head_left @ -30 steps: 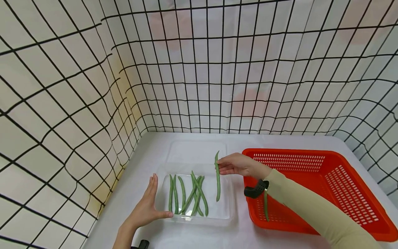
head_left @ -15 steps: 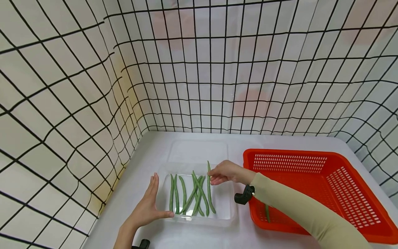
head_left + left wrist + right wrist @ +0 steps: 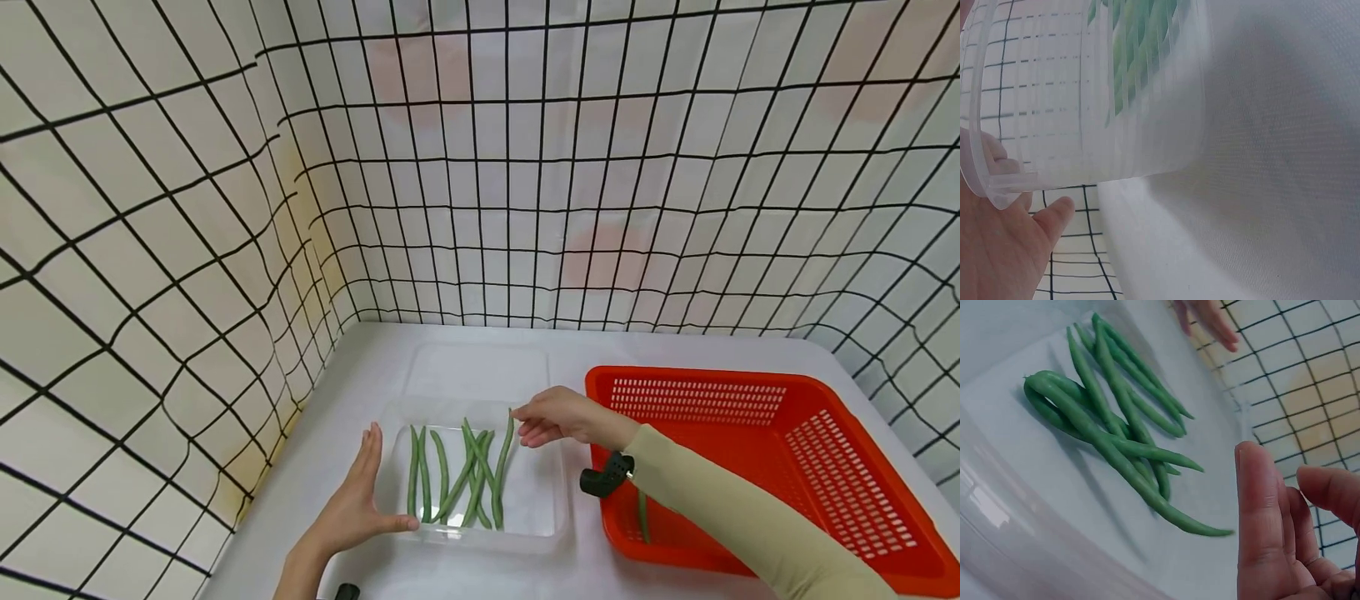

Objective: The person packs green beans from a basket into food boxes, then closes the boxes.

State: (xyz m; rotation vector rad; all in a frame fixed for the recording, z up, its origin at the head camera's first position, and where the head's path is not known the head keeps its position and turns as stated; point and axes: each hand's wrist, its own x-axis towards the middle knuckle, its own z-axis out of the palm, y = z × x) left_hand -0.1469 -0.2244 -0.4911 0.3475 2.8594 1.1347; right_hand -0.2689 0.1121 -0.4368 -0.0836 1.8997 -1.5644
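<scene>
A clear plastic container (image 3: 525, 533) stands on the white table with several green beans (image 3: 441, 467) inside, some crossing each other. My left hand (image 3: 352, 508) is at its left front corner, fingers straight along the left side and thumb at the front wall; in the left wrist view the left hand (image 3: 1004, 244) is right at the rim. Over the container's right side is my right hand (image 3: 558, 417), thumb and fingers apart. One green bean (image 3: 1129, 469) lies across the others, its tip just short of the right index finger (image 3: 1259, 506), nothing between finger and thumb.
A red perforated basket (image 3: 720, 467) stands at the right, with a green bean (image 3: 643, 517) partly hidden under the right forearm. A clear flat lid (image 3: 476, 367) lies behind the container. Black netting (image 3: 525, 167) rises at the back and both sides.
My right hand carried a green bean leftward over the container and let it go onto the others. The hand then shifted slightly right. My left hand stayed at the corner.
</scene>
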